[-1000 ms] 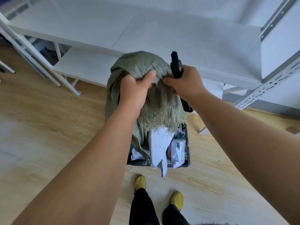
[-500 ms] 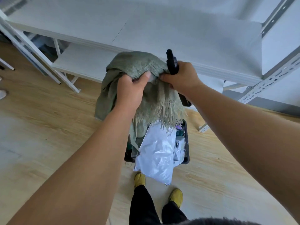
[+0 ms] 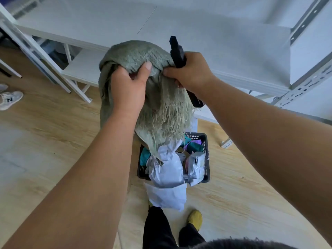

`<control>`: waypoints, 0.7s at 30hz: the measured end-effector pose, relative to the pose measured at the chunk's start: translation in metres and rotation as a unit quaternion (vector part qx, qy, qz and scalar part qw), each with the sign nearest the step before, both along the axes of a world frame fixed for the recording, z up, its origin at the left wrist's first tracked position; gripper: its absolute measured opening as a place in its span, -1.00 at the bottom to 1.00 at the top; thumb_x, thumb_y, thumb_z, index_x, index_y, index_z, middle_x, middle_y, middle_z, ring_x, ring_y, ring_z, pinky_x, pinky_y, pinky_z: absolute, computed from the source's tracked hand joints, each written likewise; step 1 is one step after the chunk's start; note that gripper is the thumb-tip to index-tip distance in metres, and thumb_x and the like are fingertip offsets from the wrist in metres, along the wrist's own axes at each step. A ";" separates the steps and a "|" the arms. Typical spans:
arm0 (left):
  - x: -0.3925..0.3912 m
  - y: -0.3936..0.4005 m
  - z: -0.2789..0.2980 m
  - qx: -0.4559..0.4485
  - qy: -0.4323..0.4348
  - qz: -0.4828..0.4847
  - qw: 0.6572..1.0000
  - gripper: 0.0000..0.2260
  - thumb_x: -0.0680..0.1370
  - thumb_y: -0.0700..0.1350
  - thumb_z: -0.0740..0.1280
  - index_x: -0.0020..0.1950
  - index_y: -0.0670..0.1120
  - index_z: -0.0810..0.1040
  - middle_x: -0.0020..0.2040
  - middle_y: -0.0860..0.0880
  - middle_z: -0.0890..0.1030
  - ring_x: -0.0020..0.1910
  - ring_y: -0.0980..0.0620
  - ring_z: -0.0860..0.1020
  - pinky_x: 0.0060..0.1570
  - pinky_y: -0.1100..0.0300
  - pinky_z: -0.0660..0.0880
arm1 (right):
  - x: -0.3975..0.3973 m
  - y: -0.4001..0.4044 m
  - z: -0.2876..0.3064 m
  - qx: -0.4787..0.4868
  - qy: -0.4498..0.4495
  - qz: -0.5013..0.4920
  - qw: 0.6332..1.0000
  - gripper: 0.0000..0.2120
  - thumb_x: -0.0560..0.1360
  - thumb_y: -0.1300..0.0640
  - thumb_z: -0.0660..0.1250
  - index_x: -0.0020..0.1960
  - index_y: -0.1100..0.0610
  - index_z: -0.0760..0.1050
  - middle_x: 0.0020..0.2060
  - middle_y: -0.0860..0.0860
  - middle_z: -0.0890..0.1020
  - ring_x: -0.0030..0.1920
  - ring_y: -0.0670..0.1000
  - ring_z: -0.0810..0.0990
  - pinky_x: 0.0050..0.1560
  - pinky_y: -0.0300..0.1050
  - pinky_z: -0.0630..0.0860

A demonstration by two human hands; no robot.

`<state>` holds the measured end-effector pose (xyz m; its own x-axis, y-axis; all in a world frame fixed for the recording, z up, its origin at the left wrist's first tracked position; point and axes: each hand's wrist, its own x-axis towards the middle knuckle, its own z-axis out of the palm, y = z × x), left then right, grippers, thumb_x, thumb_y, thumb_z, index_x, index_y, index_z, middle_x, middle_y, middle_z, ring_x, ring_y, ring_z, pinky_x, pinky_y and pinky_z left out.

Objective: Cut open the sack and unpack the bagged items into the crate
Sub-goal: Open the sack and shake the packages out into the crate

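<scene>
I hold a grey-green woven sack [image 3: 136, 53] upside down above a dark plastic crate [image 3: 207, 141] on the floor. My left hand [image 3: 128, 88] grips the sack's bunched top. My right hand [image 3: 190, 72] pinches the sack too and also holds a black cutter [image 3: 177, 51]. The sack's frayed cut edge [image 3: 167, 119] hangs down over the crate. A large pale bagged item [image 3: 169, 169] slides out of the opening and drapes over the crate's near rim. Silver, teal and purple bagged items [image 3: 196, 164] lie inside the crate.
White metal shelving [image 3: 215, 38] stands just behind the sack, with a lower shelf [image 3: 84, 67] at the left. The floor is light wood. My yellow shoes [image 3: 195, 219] stand right before the crate. Another person's grey sneaker [image 3: 9, 99] is at the far left edge.
The big pale bag has dropped further out of the sack and now hangs over the crate's near rim. Both hands keep their grip on the raised sack.
</scene>
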<state>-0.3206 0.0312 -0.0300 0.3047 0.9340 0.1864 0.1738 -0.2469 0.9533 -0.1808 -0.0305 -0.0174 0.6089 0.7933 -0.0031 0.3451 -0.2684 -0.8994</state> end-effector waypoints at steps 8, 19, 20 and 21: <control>-0.027 -0.012 0.027 0.087 0.024 0.089 0.992 -0.77 0.52 0.04 0.36 0.04 -0.10 0.57 -0.07 0.07 0.62 -0.02 0.09 0.60 0.04 0.24 0.52 | -0.019 -0.001 0.026 0.040 0.013 0.086 0.995 -0.64 0.37 0.14 0.51 -0.34 0.04 0.31 -0.43 -0.04 0.39 -0.30 0.04 0.45 -0.18 -0.02 0.44; -0.073 -0.019 0.057 0.097 -0.025 0.120 0.988 -0.71 0.53 0.01 0.37 0.05 -0.21 0.59 -0.03 -0.11 0.66 -0.01 -0.01 0.63 0.05 0.15 0.55 | -0.070 -0.001 0.059 0.113 0.011 0.093 0.989 -0.65 0.39 0.12 0.50 -0.34 -0.08 0.34 -0.46 -0.12 0.44 -0.37 -0.03 0.47 -0.24 -0.12 0.42; -0.073 -0.019 0.056 0.087 -0.025 0.115 0.989 -0.72 0.52 0.01 0.37 0.04 -0.20 0.59 -0.05 -0.08 0.66 -0.03 0.01 0.63 0.02 0.20 0.54 | -0.071 -0.002 0.059 0.104 0.010 0.088 0.991 -0.66 0.39 0.12 0.50 -0.34 -0.06 0.34 -0.45 -0.09 0.44 -0.36 0.00 0.47 -0.24 -0.10 0.42; -0.073 -0.021 0.055 0.079 -0.025 0.113 0.990 -0.73 0.52 0.01 0.37 0.03 -0.18 0.60 -0.08 -0.05 0.66 -0.05 0.03 0.63 -0.03 0.27 0.54 | -0.072 -0.004 0.058 0.095 0.011 0.083 0.992 -0.67 0.39 0.13 0.50 -0.34 -0.02 0.35 -0.44 -0.05 0.45 -0.34 0.03 0.47 -0.24 -0.08 0.42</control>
